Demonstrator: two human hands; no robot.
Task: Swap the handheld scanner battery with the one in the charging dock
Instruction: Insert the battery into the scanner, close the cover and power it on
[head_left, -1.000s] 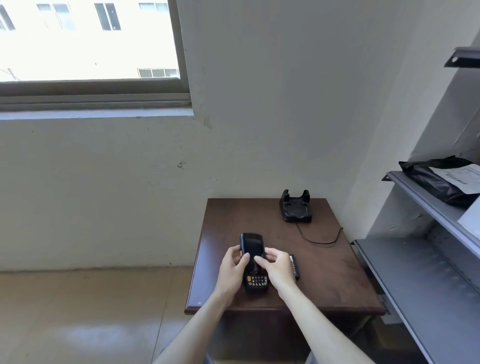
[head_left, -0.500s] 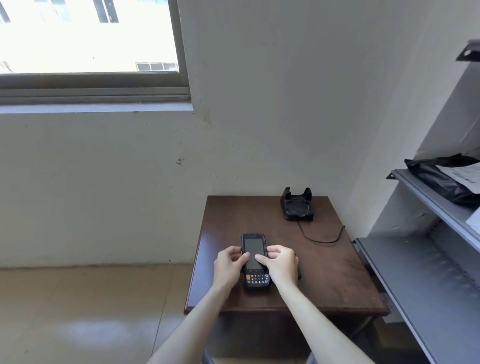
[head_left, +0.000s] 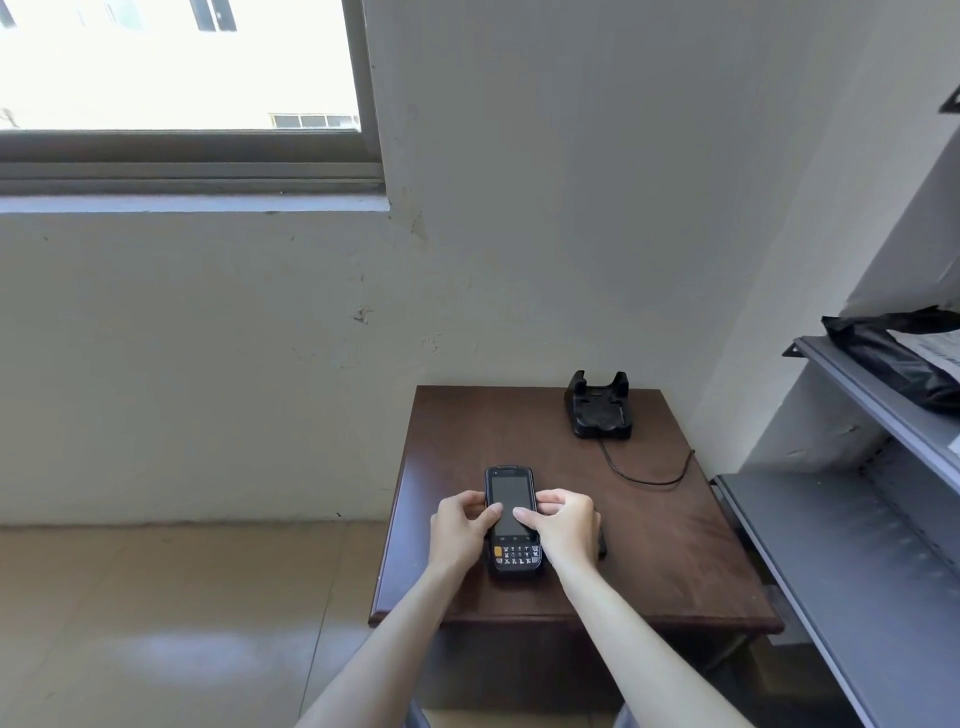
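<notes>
A black handheld scanner (head_left: 509, 488) with a dark screen and a small keypad lies face up on the brown table (head_left: 675, 545), near its front. My left hand (head_left: 460, 525) grips its left side and my right hand (head_left: 563, 522) its right side, both thumbs resting on the screen. A thin black object (head_left: 601, 543), possibly a battery, peeks out from under my right hand on the table. The black charging dock (head_left: 598, 408) stands at the back of the table, with a black cable (head_left: 649, 475) curling to the right. I cannot tell whether a battery sits in the dock.
Grey metal shelves (head_left: 841, 545) stand close to the table's right side, with a black bag (head_left: 898, 358) on the upper one. A wall is right behind the table, with a window (head_left: 176, 67) up left. Tiled floor (head_left: 156, 623) lies to the left.
The scanner has come down from a slight tilt to lie flat on the table. Both hands stayed on its sides and slid a little up towards the screen.
</notes>
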